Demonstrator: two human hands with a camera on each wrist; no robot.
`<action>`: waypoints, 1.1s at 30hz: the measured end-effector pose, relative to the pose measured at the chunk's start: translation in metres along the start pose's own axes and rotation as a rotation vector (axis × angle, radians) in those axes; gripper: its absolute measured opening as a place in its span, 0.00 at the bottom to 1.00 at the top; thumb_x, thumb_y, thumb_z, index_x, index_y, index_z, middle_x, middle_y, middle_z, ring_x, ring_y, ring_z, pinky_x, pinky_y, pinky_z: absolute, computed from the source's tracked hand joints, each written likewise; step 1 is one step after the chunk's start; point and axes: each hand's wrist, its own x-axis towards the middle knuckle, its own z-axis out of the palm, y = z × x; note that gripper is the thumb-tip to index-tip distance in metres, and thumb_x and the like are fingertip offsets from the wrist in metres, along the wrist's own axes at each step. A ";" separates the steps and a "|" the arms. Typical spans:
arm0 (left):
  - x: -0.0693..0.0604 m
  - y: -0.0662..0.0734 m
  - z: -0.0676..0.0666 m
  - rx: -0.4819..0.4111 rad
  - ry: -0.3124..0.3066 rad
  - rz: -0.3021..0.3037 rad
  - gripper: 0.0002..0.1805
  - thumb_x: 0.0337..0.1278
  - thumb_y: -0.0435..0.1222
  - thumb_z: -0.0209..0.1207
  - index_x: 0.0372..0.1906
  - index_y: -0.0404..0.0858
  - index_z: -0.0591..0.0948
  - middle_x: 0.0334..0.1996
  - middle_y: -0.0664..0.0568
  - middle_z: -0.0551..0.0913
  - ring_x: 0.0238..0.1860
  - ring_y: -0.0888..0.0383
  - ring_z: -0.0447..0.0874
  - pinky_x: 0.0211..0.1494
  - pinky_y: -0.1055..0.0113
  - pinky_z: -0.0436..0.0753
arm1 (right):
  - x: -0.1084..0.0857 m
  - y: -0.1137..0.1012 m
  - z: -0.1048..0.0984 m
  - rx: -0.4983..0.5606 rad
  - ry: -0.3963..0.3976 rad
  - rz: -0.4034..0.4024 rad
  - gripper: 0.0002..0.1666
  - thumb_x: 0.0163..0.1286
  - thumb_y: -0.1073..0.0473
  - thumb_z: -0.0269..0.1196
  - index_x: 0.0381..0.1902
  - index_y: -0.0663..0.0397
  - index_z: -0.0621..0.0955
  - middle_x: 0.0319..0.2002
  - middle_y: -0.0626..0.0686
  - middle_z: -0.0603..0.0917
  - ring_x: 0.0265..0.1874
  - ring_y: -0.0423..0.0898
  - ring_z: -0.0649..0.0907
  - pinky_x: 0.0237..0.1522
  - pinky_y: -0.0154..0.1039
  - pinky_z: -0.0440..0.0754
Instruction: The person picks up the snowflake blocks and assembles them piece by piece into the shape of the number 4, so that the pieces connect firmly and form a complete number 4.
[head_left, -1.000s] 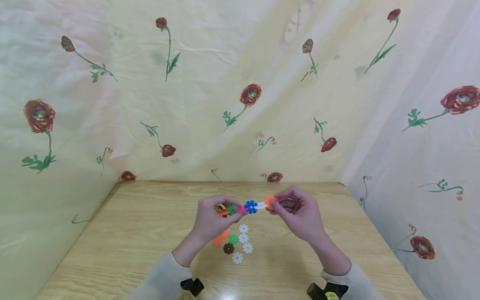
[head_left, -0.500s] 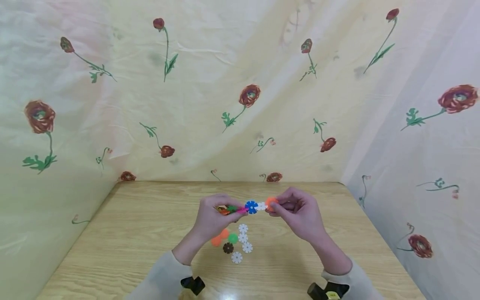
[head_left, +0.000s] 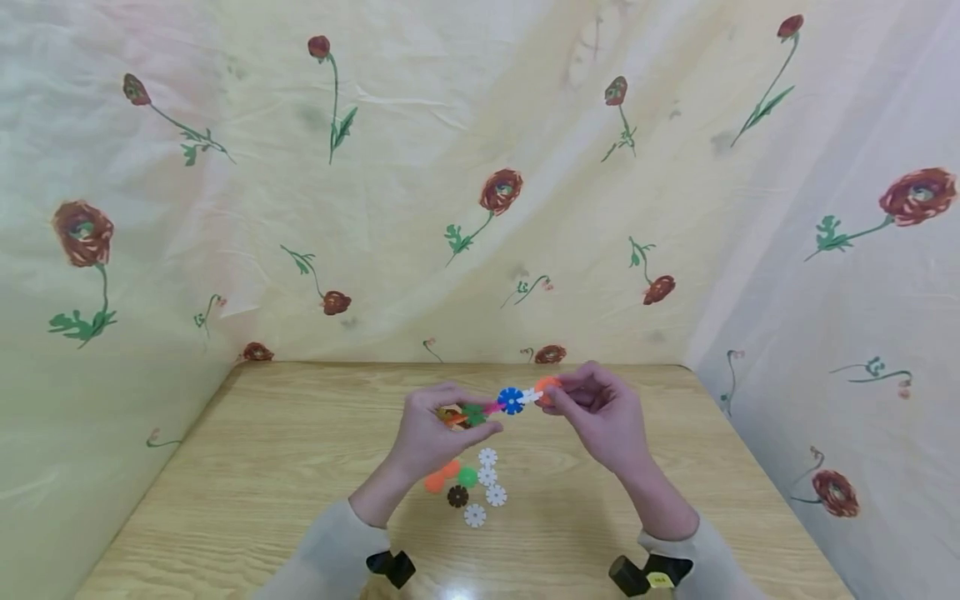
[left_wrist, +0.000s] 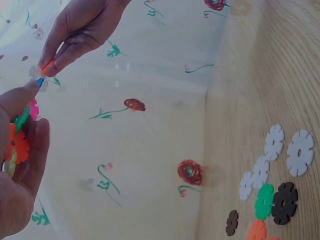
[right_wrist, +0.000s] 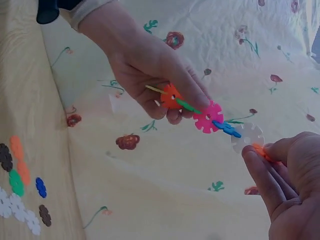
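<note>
Fingers (right_wrist: 262, 179) of the right hand (head_left: 607, 421) pinch the orange disc (head_left: 547, 387); the left hand (head_left: 422, 433) curls round the chain (head_left: 510, 394). Probably light, stiff; best held by rims.

A light-brown, wood-grained tabletop (head_left: 247, 467) is enclosed on three sides by cream, creased fabric hangings (head_left: 420, 100) printed with red, green-stemmed flowers (head_left: 501, 192); a white glare (head_left: 457, 593) is reflected by the nearer wood.

A chain of notched discs (head_left: 506, 401) runs yellow, orange, green, pink, blue, white, orange, slotted together at angles. It tilts slightly, raised above the surface (head_left: 292, 450).
</note>
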 end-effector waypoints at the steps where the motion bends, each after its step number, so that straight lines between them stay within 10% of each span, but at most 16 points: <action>1: 0.000 0.000 0.000 0.017 -0.015 -0.004 0.17 0.53 0.33 0.79 0.49 0.40 0.92 0.42 0.49 0.94 0.39 0.59 0.91 0.40 0.67 0.89 | 0.002 -0.001 -0.001 -0.006 0.012 0.000 0.06 0.69 0.78 0.67 0.43 0.75 0.82 0.38 0.38 0.92 0.33 0.37 0.93 0.36 0.39 0.92; 8: -0.007 0.001 -0.007 0.082 -0.112 -0.102 0.30 0.57 0.34 0.76 0.66 0.43 0.83 0.58 0.49 0.90 0.55 0.52 0.88 0.50 0.61 0.89 | 0.014 -0.007 -0.011 -0.040 0.059 -0.046 0.07 0.69 0.78 0.67 0.44 0.77 0.83 0.36 0.39 0.92 0.31 0.36 0.92 0.36 0.35 0.91; 23: -0.013 0.001 -0.017 -0.098 -0.135 -0.380 0.10 0.67 0.28 0.68 0.50 0.36 0.90 0.46 0.41 0.92 0.39 0.58 0.94 0.46 0.66 0.92 | 0.018 -0.010 -0.012 -0.055 0.033 -0.063 0.16 0.70 0.77 0.67 0.55 0.78 0.82 0.39 0.37 0.93 0.35 0.36 0.93 0.39 0.36 0.91; 33: -0.011 0.004 -0.023 -0.149 -0.093 -0.487 0.10 0.69 0.32 0.69 0.52 0.39 0.90 0.46 0.41 0.91 0.41 0.54 0.94 0.49 0.64 0.92 | 0.000 0.007 -0.005 -0.184 -0.135 0.100 0.15 0.71 0.71 0.69 0.54 0.64 0.86 0.44 0.67 0.91 0.39 0.39 0.93 0.42 0.36 0.92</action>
